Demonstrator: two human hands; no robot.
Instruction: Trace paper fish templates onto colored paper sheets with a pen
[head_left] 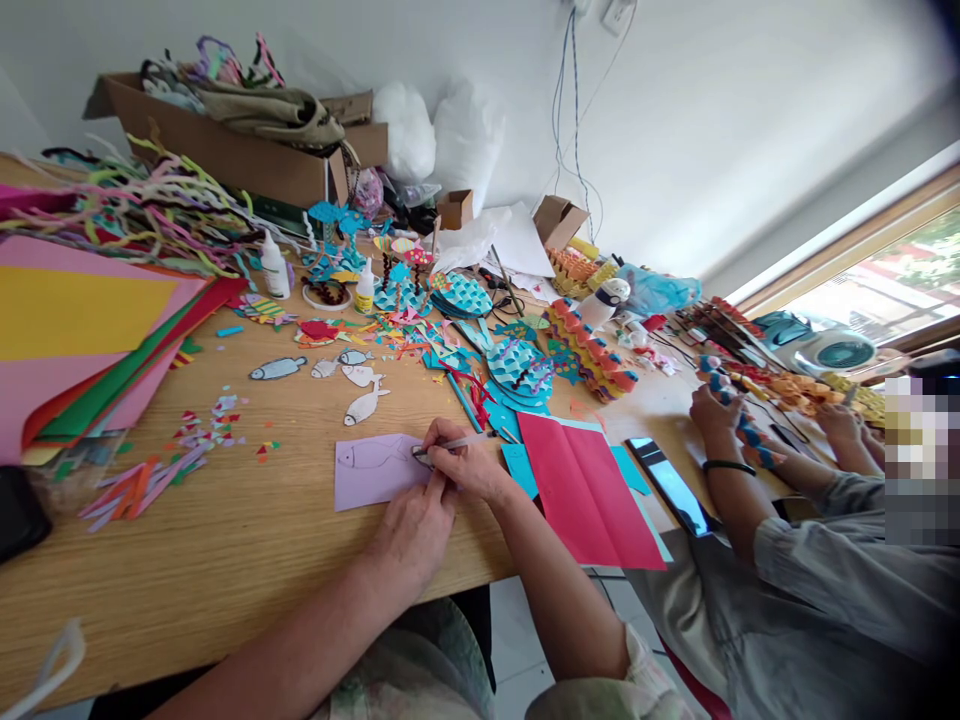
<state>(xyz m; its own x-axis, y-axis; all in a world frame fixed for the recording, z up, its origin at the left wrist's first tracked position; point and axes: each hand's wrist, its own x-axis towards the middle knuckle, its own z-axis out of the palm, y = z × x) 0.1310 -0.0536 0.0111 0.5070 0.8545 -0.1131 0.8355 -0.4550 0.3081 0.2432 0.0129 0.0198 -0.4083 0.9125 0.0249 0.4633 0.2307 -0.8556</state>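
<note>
A lilac paper strip (367, 490) lies on the table in front of me, with a fish outline drawn on its left part. My right hand (469, 463) is closed round a slim grey pen (466, 440) over the strip's right end. Beside and partly beneath it, my left hand (416, 530) lies flat with its fingers stretched out, resting at the strip's lower right edge. The right hand covers part of the drawing. Beyond the strip are several cut-out paper fish, among them a bluish one (277, 368) and a white one (366, 402).
Coloured paper sheets (82, 310) and paper scraps (214, 425) lie to the left. Red folded paper (592, 490) and a phone (670, 485) are on the right. Glue bottles (275, 265) and blue paper crafts (461, 295) stand behind. A co-worker's hand (716, 410) holds a colourful craft strip.
</note>
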